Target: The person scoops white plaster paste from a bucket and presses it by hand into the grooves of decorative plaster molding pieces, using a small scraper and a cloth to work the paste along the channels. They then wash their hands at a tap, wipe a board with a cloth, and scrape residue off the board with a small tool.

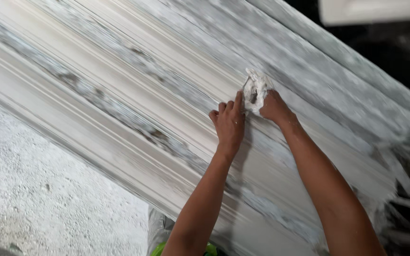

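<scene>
No packages, labels, signs or screens anywhere in view.
</scene>
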